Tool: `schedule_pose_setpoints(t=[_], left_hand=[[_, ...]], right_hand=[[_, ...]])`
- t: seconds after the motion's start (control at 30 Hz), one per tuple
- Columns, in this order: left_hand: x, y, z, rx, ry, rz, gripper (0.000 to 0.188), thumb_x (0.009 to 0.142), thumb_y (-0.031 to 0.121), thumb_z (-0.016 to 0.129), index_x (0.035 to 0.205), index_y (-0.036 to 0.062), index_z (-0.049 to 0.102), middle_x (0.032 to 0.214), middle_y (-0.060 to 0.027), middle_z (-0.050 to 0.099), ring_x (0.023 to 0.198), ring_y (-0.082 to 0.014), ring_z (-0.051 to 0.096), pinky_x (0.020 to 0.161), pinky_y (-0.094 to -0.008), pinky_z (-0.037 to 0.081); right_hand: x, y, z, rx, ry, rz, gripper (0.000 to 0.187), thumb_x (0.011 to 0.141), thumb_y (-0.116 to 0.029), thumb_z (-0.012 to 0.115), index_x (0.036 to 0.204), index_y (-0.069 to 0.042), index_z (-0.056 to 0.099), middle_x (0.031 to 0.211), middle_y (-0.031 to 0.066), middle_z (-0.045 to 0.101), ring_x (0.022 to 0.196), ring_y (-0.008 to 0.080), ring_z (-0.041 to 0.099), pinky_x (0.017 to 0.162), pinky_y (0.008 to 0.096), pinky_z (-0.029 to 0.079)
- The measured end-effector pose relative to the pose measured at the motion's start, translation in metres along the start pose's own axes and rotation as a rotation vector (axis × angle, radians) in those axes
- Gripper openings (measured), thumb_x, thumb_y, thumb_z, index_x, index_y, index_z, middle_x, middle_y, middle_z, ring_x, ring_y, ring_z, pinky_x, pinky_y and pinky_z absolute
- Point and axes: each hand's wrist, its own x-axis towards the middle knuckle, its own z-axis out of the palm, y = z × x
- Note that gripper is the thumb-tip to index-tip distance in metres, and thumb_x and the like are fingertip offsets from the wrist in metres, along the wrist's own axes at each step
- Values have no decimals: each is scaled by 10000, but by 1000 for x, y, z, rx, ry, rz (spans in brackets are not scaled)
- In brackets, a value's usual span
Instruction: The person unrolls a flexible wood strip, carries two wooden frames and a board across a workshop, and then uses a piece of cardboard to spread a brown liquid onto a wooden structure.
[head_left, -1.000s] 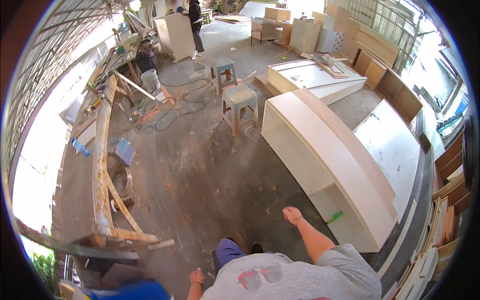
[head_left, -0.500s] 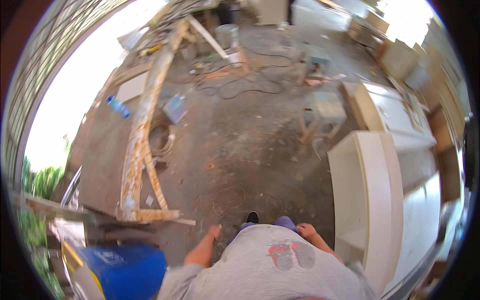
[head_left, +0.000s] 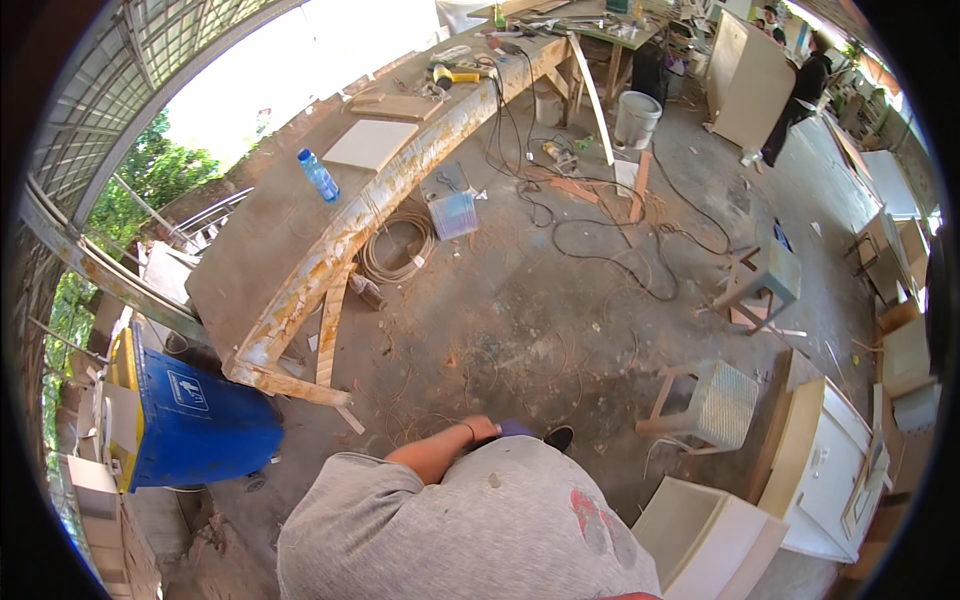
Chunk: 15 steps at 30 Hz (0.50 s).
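My left hand (head_left: 482, 430) hangs low in front of my body, beside my purple-clad leg (head_left: 514, 429), with a dark band at the wrist. Its fingers point away and are too small and hidden to show whether they are curled round anything. No bench or tool touches it; the front end of the long wooden workbench (head_left: 262, 310) is the nearest furniture, to its left. My right hand is out of sight, behind my grey shirt (head_left: 480, 510). One dark shoe (head_left: 559, 437) shows on the concrete floor.
On the bench are a blue bottle (head_left: 319, 176), a white board (head_left: 370, 145) and a yellow-handled tool (head_left: 455, 75). A blue wheeled bin (head_left: 205, 415) stands left. Black cables (head_left: 610, 255) cross the floor. Stools (head_left: 706, 405) and cabinets (head_left: 815, 470) stand right; a person (head_left: 797, 95) is far right.
My view has turned to the left, so the bench and bin show more fully and the stools have shifted right. My left hand has moved forward across my body; my right hand has left the view.
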Motion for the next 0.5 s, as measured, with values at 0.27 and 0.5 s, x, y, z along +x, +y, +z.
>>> schedule_pose_setpoints(t=[0.27,0.5], left_hand=[[60,67,-103,-336,170,-309,534,802,539,441,883,46,628,855,-188,621,832,-326,595,742,-391,439],[176,62,-131,-803,223,-526,509,841,492,437,1023,37,574,814,-99,599,683,-227,567,627,-402,458]], right_hand=[[211,-88,-303,665,523,-84,279,843,-304,465,682,-83,524,570,10,504,483,109,470,408,260,358],[281,-166,-402,815,477,-15,283,810,-254,535,984,-46,613,771,36,614,641,101,564,531,246,440]])
